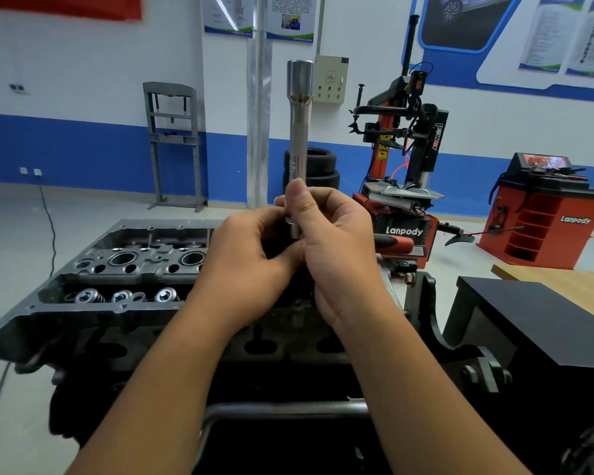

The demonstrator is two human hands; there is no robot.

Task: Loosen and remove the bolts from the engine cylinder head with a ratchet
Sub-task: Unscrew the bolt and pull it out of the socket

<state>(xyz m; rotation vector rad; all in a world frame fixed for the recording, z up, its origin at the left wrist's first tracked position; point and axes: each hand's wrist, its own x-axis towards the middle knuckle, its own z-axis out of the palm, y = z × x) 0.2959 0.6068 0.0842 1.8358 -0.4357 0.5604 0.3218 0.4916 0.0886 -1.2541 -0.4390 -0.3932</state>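
Observation:
A long silver socket extension [299, 125] stands upright in front of me, its wide socket end at the top. My right hand [336, 258] is wrapped around its lower end. My left hand [251, 265] is closed against the same lower end from the left; what it grips there is hidden. A red and black ratchet handle [393, 244] pokes out to the right behind my right hand. Below both hands lies the dark engine cylinder head [127, 269] on its stand, with valve springs and open bores showing on its left half.
A black box [528, 323] sits on a wooden bench at the right. Behind stand a red tyre changer [405, 186], a red wheel balancer [549, 214], stacked tyres and a grey press frame [175, 145]. A cable runs over the floor at the left.

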